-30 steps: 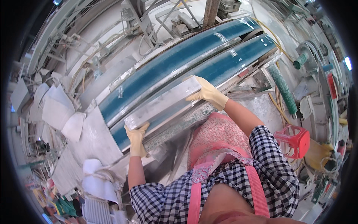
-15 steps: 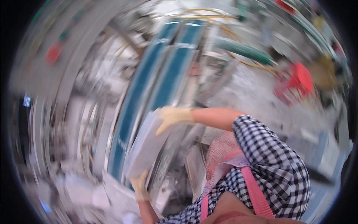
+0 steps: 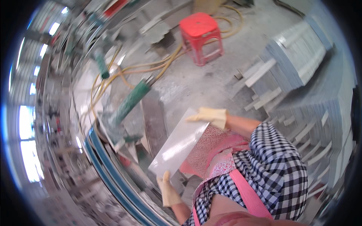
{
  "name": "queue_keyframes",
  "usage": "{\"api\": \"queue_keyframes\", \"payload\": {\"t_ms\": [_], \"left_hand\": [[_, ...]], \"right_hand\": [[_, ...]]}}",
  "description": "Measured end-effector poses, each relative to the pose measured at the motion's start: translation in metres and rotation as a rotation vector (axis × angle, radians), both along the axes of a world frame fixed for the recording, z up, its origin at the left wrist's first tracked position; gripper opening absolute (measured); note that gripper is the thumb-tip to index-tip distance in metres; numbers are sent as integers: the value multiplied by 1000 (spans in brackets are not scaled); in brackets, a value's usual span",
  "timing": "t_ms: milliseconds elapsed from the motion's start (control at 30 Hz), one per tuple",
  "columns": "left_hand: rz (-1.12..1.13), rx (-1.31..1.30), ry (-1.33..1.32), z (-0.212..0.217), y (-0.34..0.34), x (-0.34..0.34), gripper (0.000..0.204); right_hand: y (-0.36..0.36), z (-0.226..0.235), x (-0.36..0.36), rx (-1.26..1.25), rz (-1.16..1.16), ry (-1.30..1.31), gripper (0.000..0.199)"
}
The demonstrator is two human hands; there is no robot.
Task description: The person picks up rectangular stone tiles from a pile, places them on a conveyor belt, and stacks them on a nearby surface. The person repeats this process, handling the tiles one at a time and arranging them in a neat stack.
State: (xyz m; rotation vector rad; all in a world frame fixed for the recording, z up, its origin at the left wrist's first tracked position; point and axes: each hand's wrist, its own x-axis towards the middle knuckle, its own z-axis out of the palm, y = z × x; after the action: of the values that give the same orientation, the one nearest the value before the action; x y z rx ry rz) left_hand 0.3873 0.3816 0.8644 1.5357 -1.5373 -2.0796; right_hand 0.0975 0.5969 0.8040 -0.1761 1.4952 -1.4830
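Both gloved hands, left hand [image 3: 168, 190] and right hand [image 3: 209, 115], clasp opposite ends of the pale slab [image 3: 179, 143], apparently balancing its weight.

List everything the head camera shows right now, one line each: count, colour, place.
slab: one, pale grey, glossy, held at both ends in front of the person
stool: one, red plastic, on the floor at top
hoses: several, yellow, looped on the floor by the stool
green roller: one, left of the slab
stacked slabs: many, grey, at right
apron: one, pink, over a checked shirt
left hand: tan glove, grips the slab's near end
right hand: tan glove, grips its far end
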Motion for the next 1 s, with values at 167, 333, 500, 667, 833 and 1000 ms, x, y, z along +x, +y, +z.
{"api": "queue_keyframes", "payload": {"t_ms": [167,333,500,667,833,1000], "left_hand": [[-521,29,260,-4,13,-186,64],[-962,56,296,14,75,-317,66],[-1352,160,327,26,136,-424,63],[-1804,133,423,38,187,-516,68],[-2065,-138,499,57,226,-612,71],[-2300,146,540,69,282,-674,71]], "right_hand": [[123,38,-48,316,-519,188,55],[212,79,-15,261,-1105,151,58],[238,101,26,351,-1546,147,54],[217,126,39,527,-1941,64,54],[174,126,10,568,-2189,104,53],[149,152,-23,616,-2424,68,53]]}}
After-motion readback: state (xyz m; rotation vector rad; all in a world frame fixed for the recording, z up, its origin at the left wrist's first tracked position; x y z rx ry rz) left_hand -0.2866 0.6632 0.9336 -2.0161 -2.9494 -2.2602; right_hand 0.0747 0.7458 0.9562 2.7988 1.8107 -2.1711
